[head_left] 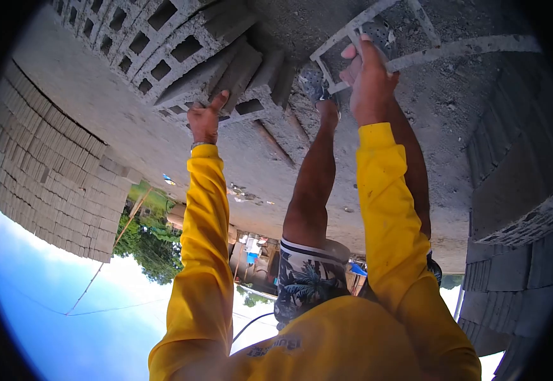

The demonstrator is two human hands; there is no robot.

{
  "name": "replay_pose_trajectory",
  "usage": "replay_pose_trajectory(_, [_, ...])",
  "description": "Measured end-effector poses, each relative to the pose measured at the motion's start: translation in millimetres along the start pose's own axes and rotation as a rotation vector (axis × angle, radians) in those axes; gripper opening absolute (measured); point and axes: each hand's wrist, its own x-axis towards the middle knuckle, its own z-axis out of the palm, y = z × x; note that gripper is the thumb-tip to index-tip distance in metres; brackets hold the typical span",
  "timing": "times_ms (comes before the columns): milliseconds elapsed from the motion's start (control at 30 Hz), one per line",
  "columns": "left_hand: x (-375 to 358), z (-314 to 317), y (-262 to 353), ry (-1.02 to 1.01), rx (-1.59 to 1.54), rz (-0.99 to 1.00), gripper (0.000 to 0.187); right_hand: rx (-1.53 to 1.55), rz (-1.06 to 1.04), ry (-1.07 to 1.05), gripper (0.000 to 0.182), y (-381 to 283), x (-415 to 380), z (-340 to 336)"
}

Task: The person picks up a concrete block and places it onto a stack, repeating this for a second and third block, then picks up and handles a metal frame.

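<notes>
My left hand (205, 119) grips the near end of a hollow concrete block (237, 71), its thumb lying on the block's face. Its other fingers are partly hidden at the edge. That block stands in a row of similar grey blocks (162, 47) with square holes. My right hand (373, 86) is closed around a bar of a pale metal frame (343, 37). The frame has straight bars and a long curved bar reaching to the right, over the ground. Both of my arms are in yellow sleeves.
My feet, in dark perforated shoes (314, 84), stand by the row and behind the frame. Thin rods (273, 145) lie on the dusty ground beside the blocks. Large block stacks stand at left (48, 171) and right (511, 216).
</notes>
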Motion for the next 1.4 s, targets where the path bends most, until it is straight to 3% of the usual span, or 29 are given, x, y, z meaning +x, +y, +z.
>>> replay_pose_trajectory(100, [1, 1, -1, 0.000, 0.031, -0.005, 0.058, 0.158, -0.043, -0.079, 0.034, 19, -3, 15])
replay_pose_trajectory(233, [0, -1, -3, -0.018, -0.009, -0.009, 0.049, 0.114, -0.177, -0.165, 0.037, 56, 16, 49])
replay_pose_trajectory(333, [4, 4, -16, -0.001, -0.081, 0.044, 0.061, 0.149, -0.271, -0.219, 0.036, 84, 38, 72])
replay_pose_trajectory(367, [5, 5, -19, 0.013, -0.085, 0.062, 0.060, -0.152, -0.337, -0.232, 0.034, 87, 47, 74])
replay_pose_trajectory(500, [1, 3, -8, 0.018, -0.024, 0.055, 0.059, -0.040, -0.326, -0.196, 0.036, 115, 57, 88])
replay_pose_trajectory(600, [-5, 4, 2, 0.000, -0.059, 0.030, 0.058, 0.081, -0.366, -0.312, 0.034, 155, 69, 107])
replay_pose_trajectory(667, [-4, 3, -10, -0.007, -0.078, 0.039, 0.057, -0.040, -0.317, -0.238, 0.037, 178, 72, 119])
replay_pose_trajectory(833, [-2, 3, -12, -0.002, -0.098, 0.053, 0.053, -0.006, -0.573, -0.275, 0.037, 124, 58, 101])
replay_pose_trajectory(933, [4, 6, -16, 0.000, -0.130, 0.056, 0.051, 0.073, -0.443, -0.319, 0.038, 106, 51, 95])
replay_pose_trajectory(1100, [-1, 11, -7, 0.006, -0.247, 0.147, 0.052, -0.063, -0.322, -0.254, 0.035, 169, 67, 119])
replay_pose_trajectory(1200, [-1, 4, -7, -0.010, -0.177, 0.065, 0.054, -0.148, -0.596, -0.298, 0.034, 162, 60, 100])
replay_pose_trajectory(1233, [-3, 1, -10, -0.016, -0.150, 0.037, 0.055, -0.299, -0.801, -0.305, 0.032, 154, 60, 90])
replay_pose_trajectory(1267, [0, 2, -13, -0.017, -0.148, 0.050, 0.056, -0.132, -0.468, -0.337, 0.031, 145, 57, 84])
replay_pose_trajectory(1300, [1, 3, -15, -0.015, -0.139, 0.055, 0.057, -0.148, -0.536, -0.308, 0.030, 131, 55, 83])
replay_pose_trajectory(1400, [4, 4, -17, 0.002, -0.093, 0.060, 0.058, -0.082, -0.445, -0.342, 0.029, 135, 64, 91])
